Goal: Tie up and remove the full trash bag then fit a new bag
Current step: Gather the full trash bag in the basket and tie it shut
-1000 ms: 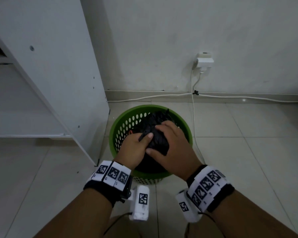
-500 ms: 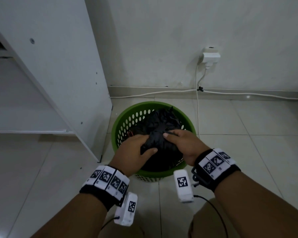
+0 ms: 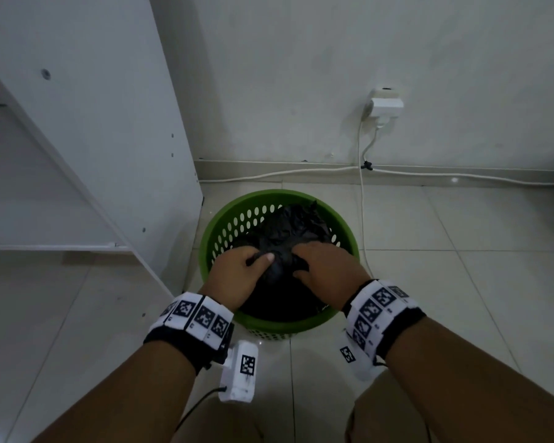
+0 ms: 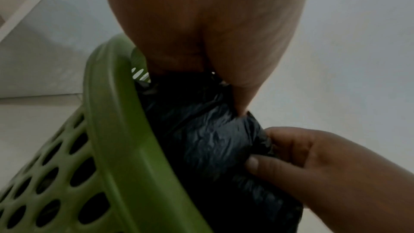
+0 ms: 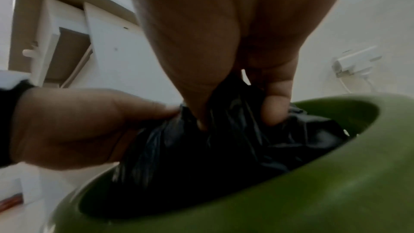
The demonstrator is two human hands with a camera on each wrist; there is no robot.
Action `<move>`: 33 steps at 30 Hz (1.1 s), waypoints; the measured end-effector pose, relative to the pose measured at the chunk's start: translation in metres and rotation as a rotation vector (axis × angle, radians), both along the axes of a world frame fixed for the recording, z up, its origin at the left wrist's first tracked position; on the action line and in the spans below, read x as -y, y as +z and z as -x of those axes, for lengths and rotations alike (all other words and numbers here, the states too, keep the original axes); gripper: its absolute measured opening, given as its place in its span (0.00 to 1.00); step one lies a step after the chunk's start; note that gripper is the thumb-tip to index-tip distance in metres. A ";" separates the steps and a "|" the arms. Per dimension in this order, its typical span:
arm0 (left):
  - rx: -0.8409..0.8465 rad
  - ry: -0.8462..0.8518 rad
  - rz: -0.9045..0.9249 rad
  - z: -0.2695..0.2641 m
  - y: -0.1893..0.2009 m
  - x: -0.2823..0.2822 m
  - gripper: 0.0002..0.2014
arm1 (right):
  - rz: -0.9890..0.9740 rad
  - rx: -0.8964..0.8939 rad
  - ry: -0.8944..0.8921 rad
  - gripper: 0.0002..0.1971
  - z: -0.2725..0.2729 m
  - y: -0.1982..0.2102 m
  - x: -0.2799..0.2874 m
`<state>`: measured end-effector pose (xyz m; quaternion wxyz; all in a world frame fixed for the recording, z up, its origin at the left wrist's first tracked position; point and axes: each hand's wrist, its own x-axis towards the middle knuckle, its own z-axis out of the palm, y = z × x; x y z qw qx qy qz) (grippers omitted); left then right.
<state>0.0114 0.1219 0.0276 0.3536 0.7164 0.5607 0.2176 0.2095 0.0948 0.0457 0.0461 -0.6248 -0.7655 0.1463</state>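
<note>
A black trash bag (image 3: 288,231) fills a round green perforated basket (image 3: 234,212) on the tiled floor. Both hands are over the basket's near half, holding the gathered top of the bag. My left hand (image 3: 240,266) grips a bunched fold, its thumb lying across the plastic. My right hand (image 3: 323,266) pinches the bag beside it, fingers curled into the folds. The left wrist view shows the bag (image 4: 208,141) against the basket rim (image 4: 116,130) with the right hand (image 4: 302,166) at its side. In the right wrist view the fingers (image 5: 275,111) dig into the bag (image 5: 224,148).
A white cabinet side panel (image 3: 103,123) stands close on the basket's left. White wall behind carries a plugged socket adapter (image 3: 386,105), and a white cable (image 3: 362,199) drops to the floor just right of the basket. Pale floor tiles (image 3: 461,298) lie to the right.
The right hand has come off the top of the bundle and drawn to the right, so the hands now grip the bag side by side. The head view has shifted slightly.
</note>
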 end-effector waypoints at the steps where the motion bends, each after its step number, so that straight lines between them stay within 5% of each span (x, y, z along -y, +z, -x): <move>1: -0.021 0.023 -0.009 0.003 0.000 0.002 0.16 | -0.005 -0.076 -0.058 0.16 -0.002 0.000 -0.003; 7: -0.051 0.020 0.072 0.002 0.007 0.015 0.18 | 0.102 -0.351 -0.444 0.10 -0.001 -0.009 -0.019; 12: 0.294 0.249 0.416 -0.017 0.014 0.009 0.35 | 0.195 -0.553 -0.569 0.12 0.028 -0.017 -0.017; 15: 0.420 0.279 0.539 -0.015 0.025 0.004 0.46 | 0.335 -0.594 -0.505 0.30 0.040 -0.006 -0.017; 18: 0.387 0.178 0.595 -0.009 0.041 0.002 0.61 | 0.426 -0.386 -0.314 0.49 0.051 -0.002 -0.026; 21: 0.283 0.049 0.528 -0.006 0.052 0.003 0.59 | 0.454 -0.077 -0.146 0.53 0.064 0.000 -0.042; 23: 0.157 -0.039 0.379 -0.003 0.056 0.004 0.53 | 0.456 0.012 -0.018 0.42 0.067 0.005 -0.049; 26: 0.087 -0.086 0.104 0.007 0.049 0.008 0.56 | 0.445 0.048 0.047 0.26 0.068 0.006 -0.051; 29: 0.173 -0.085 -0.144 0.021 0.037 0.007 0.43 | 0.354 -0.012 0.028 0.20 0.062 -0.002 -0.049; 33: -0.004 0.065 -0.199 0.044 0.011 0.021 0.37 | 0.343 -0.172 -0.028 0.15 0.054 -0.004 -0.043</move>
